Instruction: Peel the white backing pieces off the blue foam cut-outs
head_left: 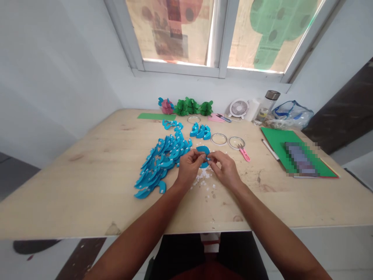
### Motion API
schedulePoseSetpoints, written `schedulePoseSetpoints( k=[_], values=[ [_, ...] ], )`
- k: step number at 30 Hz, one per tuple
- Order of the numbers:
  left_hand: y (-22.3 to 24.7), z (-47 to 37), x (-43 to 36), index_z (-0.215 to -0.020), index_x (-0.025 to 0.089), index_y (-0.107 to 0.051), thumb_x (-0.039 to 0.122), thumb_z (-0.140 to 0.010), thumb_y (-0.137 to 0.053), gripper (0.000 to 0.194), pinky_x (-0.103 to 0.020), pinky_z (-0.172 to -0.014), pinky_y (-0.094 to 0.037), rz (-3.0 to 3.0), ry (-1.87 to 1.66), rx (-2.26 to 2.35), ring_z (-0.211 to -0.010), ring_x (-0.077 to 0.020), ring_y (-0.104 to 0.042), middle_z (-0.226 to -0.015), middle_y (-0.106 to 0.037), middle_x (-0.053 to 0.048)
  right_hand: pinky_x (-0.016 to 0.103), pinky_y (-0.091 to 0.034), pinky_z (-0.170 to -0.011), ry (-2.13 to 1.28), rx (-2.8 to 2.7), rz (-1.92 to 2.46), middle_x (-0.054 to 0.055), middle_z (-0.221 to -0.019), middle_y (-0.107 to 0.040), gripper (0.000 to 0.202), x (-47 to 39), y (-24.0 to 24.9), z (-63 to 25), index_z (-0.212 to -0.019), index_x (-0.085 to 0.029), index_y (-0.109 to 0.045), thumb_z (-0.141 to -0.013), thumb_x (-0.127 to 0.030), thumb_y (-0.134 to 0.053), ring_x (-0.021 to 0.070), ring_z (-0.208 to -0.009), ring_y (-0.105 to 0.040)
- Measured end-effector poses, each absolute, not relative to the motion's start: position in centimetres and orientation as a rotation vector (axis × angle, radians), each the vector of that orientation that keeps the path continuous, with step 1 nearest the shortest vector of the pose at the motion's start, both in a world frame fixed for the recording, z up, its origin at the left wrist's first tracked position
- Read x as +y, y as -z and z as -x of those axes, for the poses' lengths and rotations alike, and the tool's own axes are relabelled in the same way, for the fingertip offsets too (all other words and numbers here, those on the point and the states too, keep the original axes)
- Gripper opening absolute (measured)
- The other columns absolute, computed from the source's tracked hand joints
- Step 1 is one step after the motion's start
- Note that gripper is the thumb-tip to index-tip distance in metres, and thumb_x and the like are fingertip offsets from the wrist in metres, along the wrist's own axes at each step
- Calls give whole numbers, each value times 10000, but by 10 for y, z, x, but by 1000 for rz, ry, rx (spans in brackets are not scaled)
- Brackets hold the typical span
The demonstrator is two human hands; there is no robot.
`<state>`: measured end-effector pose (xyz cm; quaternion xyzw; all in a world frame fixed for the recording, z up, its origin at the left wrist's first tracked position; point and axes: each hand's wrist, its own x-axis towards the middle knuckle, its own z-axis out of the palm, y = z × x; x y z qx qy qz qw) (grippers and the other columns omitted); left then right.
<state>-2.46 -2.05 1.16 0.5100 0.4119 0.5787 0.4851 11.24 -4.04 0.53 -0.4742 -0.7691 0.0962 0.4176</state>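
Note:
Between my hands is a curved blue paper piece [203,149], held up over the middle of the table. My left hand [190,165] pinches its left side, fingers closed on it. Closed fingertips of my right hand [223,167] meet its right edge; whether they also hold something small is too fine to tell. Many blue paper pieces with small white squares [163,155] lie overlapping in a spread left of my left hand. Just beyond my hands stand several folded blue pieces [200,131]. White paper bits [203,175] are scattered below my hands.
Tape rolls [219,139] and pink-handled snips [244,152] lie right of centre on the wooden table [87,175]. Green paper pompoms [190,107], a small fan [239,108] and a glass bottle [266,107] stand at the back. Green sheets [279,136] lie at right.

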Motion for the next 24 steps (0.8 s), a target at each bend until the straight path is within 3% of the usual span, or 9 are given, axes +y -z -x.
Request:
schedulePoseSetpoints(
  k=[11,24],
  values=[
    [-7,25,-19,-619,153,-621,217,-634,-640,69,-235,-593,-470,-1266,-1403,1014,-618,-131,-579,-641,-640,-11,296,-387,-709,-209,-1967,1222,15,-752,-598,56,-41,-5,-114,-784,-203,-541,-820,-189,-501,151,-692,-548],
    [-9,24,-21,-613,160,-605,224,-656,-629,81,-256,-589,-491,-1291,-1408,996,-596,-142,-594,-603,-623,-8,313,-369,-708,4,-1932,1249,42,-779,-619,126,-40,-5,-112,-845,-199,-598,-858,-223,-475,176,-761,-546]
  ],
)
